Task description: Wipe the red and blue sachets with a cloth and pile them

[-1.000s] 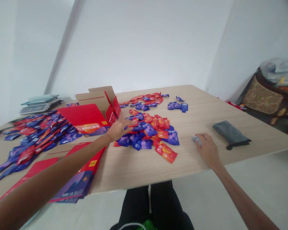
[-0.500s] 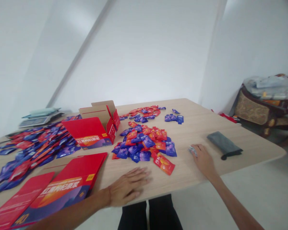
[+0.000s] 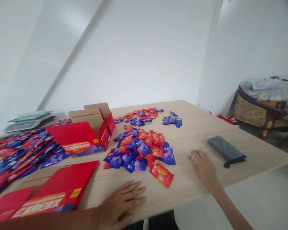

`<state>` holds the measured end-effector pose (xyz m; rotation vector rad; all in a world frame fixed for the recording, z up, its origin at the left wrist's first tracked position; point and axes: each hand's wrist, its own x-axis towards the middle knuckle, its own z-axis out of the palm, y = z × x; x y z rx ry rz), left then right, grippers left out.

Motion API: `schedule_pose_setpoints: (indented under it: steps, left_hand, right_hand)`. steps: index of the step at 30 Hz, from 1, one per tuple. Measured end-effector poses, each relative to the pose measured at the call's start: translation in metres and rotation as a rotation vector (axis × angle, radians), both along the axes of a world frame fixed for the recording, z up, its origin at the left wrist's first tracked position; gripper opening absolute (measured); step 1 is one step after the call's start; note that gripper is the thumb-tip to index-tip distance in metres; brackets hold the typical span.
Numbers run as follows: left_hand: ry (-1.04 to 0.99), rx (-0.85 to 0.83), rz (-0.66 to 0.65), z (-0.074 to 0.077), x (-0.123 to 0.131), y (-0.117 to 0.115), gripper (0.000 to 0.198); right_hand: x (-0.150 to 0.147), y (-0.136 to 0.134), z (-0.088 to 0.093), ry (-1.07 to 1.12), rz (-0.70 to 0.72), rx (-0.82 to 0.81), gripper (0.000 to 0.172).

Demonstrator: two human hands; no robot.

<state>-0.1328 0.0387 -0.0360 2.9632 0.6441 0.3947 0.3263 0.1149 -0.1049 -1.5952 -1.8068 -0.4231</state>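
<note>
My left hand [image 3: 123, 203] lies palm down near the table's front edge, fingers spread, holding nothing. Fingers curled, my right hand [image 3: 204, 167] presses a small crumpled grey-white wad [image 3: 191, 157] against the tabletop; whether it is tissue or cloth I cannot tell. Between the hands, a red pouch [image 3: 161, 174] with an orange print lies flat. Beyond it spreads a heap of red and purple pouches [image 3: 136, 148]. Right of my right hand rests a dark grey folded pouch or case [image 3: 227, 150].
Two open red cartons [image 3: 81, 140] stand at the left, with a flattened-looking red box [image 3: 62, 183] nearer me. A large pile of sachets [image 3: 26, 150] and a scale [image 3: 30, 123] are further left. Smaller pouch groups [image 3: 144, 115] lie at the back; an armchair [image 3: 252, 110] stands beyond the table.
The view has shifted slightly, so the table and boxes sit lower and further left. My left hand appears nearer the front edge; my right hand stays on the wad.
</note>
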Motion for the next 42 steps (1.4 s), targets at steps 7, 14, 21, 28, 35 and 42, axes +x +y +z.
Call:
schedule_pose_setpoints:
  steps: [7,14,21,28,35,42]
  left_hand:
    - [0.109,-0.057,-0.065,0.012,-0.003,0.009,0.069]
    - [0.188,-0.168,-0.072,0.022,-0.001,0.013,0.069]
    - [0.183,-0.264,-0.042,0.008,-0.005,0.012,0.07]
    - [0.175,-0.28,-0.03,0.008,-0.004,0.012,0.071]
    - [0.192,-0.277,-0.034,0.003,-0.007,0.013,0.075]
    - [0.164,-0.269,-0.037,0.0,-0.008,0.013,0.072]
  right_hand:
    - [-0.001,0.0,-0.002,0.002,-0.001,0.006,0.028]
    - [0.001,-0.001,0.0,-0.043,-0.025,-0.029,0.03]
    - [0.003,-0.005,0.005,-0.059,-0.03,-0.062,0.031]
    - [0.005,-0.005,0.004,-0.084,-0.018,-0.07,0.032]
    - [0.005,-0.005,0.004,-0.079,-0.008,-0.053,0.031]
    - [0.005,-0.005,0.004,-0.062,-0.008,-0.057,0.031]
